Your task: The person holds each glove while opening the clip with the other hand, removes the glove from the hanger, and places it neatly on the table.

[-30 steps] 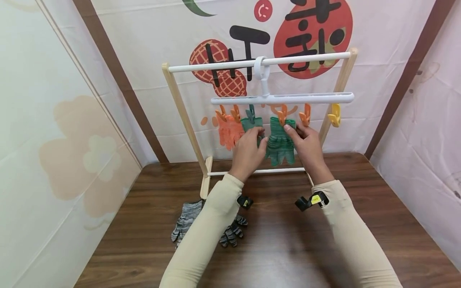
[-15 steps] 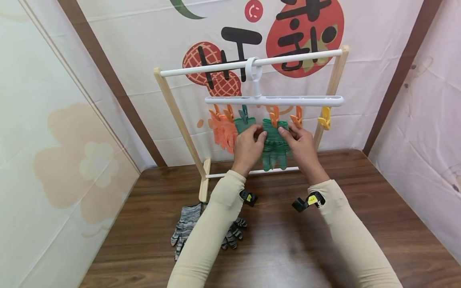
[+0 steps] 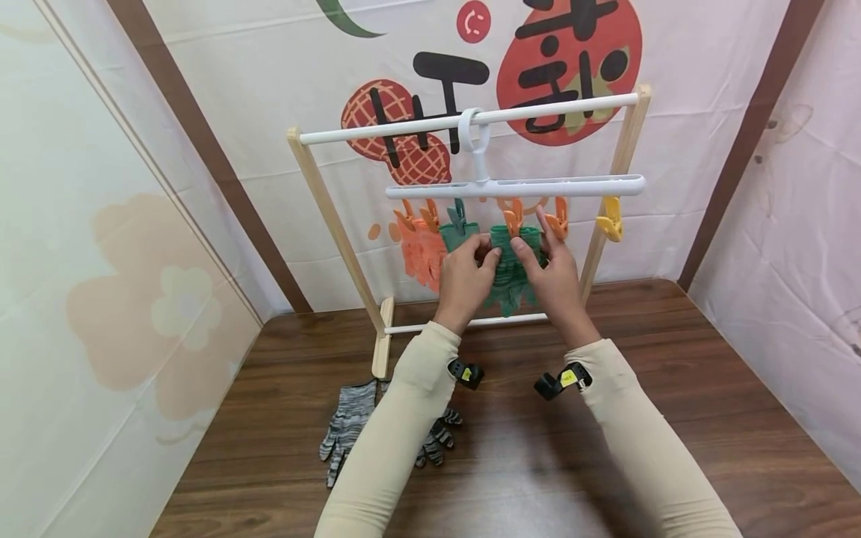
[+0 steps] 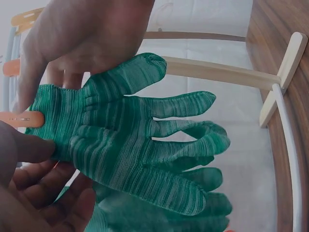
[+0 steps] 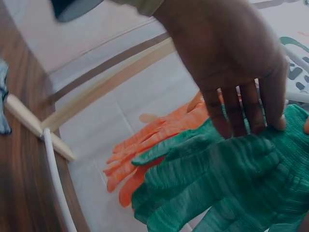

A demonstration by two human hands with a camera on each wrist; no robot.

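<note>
A green striped knit glove (image 3: 507, 291) hangs fingers down from an orange clip (image 3: 513, 215) on a white hanger (image 3: 572, 187). My left hand (image 3: 464, 284) pinches its cuff at the left edge, thumb in front. On the right side of the cuff, my right hand (image 3: 557, 280) holds it between the thumb, just under the clip, and fingers behind; its index finger points up beside the clip. The glove's spread fingers (image 4: 183, 104) show in the left wrist view. Behind my left hand another green glove (image 3: 457, 235) hangs from a teal clip (image 3: 458, 215).
Orange gloves (image 3: 420, 254) hang at the left on orange clips. To the right hang another orange clip (image 3: 559, 217) and a yellow clip (image 3: 610, 218). A wooden rack (image 3: 332, 224) with a white rail carries the hanger. Grey-black gloves (image 3: 353, 415) lie on the brown table (image 3: 525, 463).
My right hand has shifted left along the cuff, its thumb now under the clip and index finger raised. The left hand keeps its pinch. The head view has swung slightly right.
</note>
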